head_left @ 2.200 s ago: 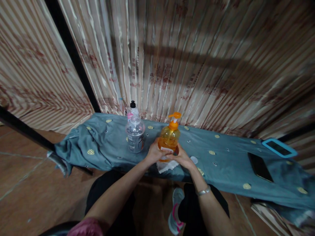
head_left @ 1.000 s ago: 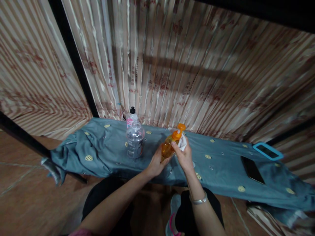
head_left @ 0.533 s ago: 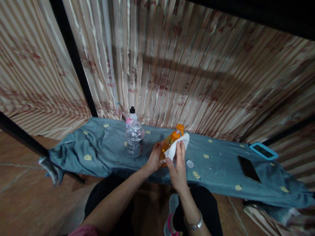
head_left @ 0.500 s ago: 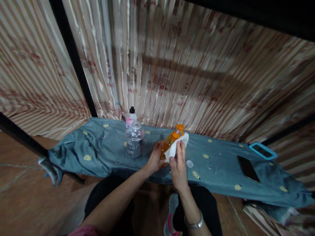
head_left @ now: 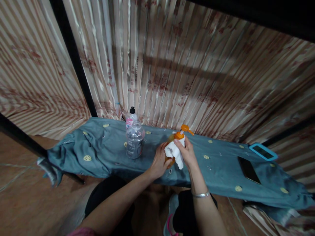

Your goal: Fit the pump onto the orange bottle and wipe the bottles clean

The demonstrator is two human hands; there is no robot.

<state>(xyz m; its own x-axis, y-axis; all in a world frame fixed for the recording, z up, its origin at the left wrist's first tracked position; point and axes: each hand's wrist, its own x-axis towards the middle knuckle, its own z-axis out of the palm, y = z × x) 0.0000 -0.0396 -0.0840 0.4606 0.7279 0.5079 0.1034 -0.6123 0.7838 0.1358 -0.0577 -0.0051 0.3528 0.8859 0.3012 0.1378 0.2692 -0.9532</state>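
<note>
Orange pump bottle (head_left: pixel 177 137), liquid inside, both hands (head_left: pixel 175 155) wiping w/ cloth (head_left: pixel 173 152).

A home, by the look of it, a private living corner: striped satin curtains (head_left: pixel 172 65) with a reddish print hang as a backdrop, a grey-blue patterned bedsheet (head_left: pixel 98 150) drapes the low worktop, brown floor tiles (head_left: pixel 36 203) run below. Two phones (head_left: pixel 248 169) lie on the sheet, and household bottles (head_left: pixel 134 142) stand by the curtains.
</note>
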